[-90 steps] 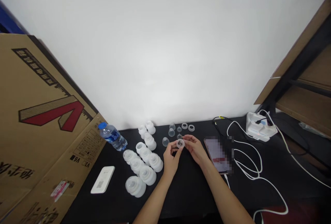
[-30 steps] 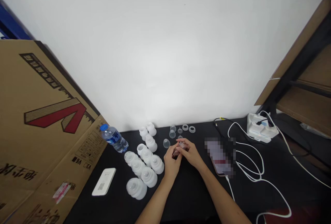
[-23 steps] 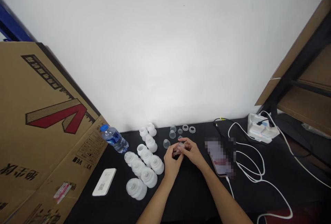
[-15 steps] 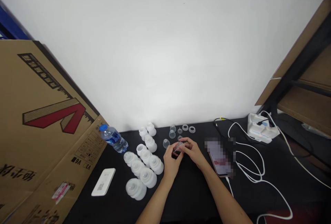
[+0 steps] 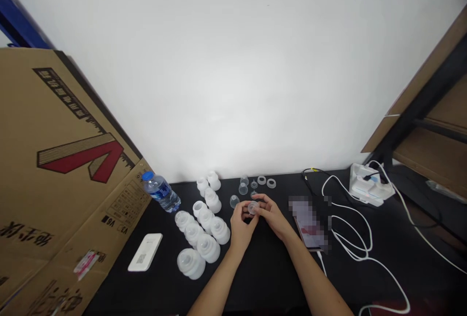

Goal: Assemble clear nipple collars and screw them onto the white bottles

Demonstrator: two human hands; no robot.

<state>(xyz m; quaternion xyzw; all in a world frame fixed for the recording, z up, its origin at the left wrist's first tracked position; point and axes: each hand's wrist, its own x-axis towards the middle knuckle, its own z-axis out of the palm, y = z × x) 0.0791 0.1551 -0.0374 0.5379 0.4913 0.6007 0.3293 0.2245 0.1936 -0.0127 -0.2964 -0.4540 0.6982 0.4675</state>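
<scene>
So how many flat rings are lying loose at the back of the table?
2: the left ring by the wall and the right ring beside it. The held piece may be a third; too small to tell.

**White wall, black table**

Beyond the fingers (image 5: pixel 264 201) rises a plain white wall (image 5: pixel 233 87), brightest just above the far edge of the black table (image 5: pixel 262 277) beneath them. Well to their left stands a big cardboard box (image 5: pixel 54 160). Well to their right is a wooden shelf (image 5: pixel 438 107) on a dark frame.

Both forearms are stretched forward. The left hand (image 5: pixel 239 224) and right hand (image 5: pixel 273 216) are held together, fingertips pinched.
</scene>
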